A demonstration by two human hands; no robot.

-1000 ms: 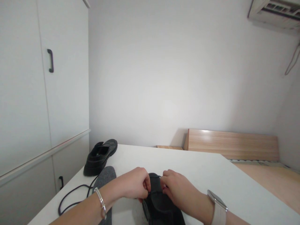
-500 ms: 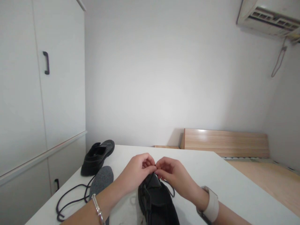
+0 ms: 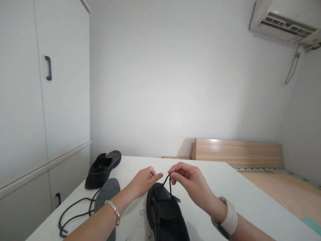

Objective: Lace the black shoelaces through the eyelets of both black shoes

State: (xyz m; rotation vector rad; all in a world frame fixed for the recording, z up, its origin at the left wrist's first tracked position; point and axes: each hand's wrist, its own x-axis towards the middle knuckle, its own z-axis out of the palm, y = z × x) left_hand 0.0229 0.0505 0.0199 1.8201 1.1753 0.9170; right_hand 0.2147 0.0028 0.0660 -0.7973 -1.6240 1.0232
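A black shoe [image 3: 167, 214] lies on the white table [image 3: 225, 197] right in front of me, toe pointing away. My right hand [image 3: 190, 184] pinches the black shoelace [image 3: 168, 185] and holds it up above the shoe's front. My left hand [image 3: 144, 180] hovers just left of the lace with its fingers curled and the forefinger stretched toward the lace; it holds nothing I can make out. A silver bracelet is on my left wrist and a watch with a pale strap on my right.
A second black shoe [image 3: 102, 169] sits at the table's far left corner. A grey insole [image 3: 106, 194] and a loose black lace [image 3: 75, 214] lie left of my arm. White cupboards [image 3: 42, 100] stand at left, a wooden bed frame [image 3: 238, 152] behind.
Both hands rose from the shoe's opening. My right hand now draws the lace upward, and my left hand has let go and moved slightly apart.
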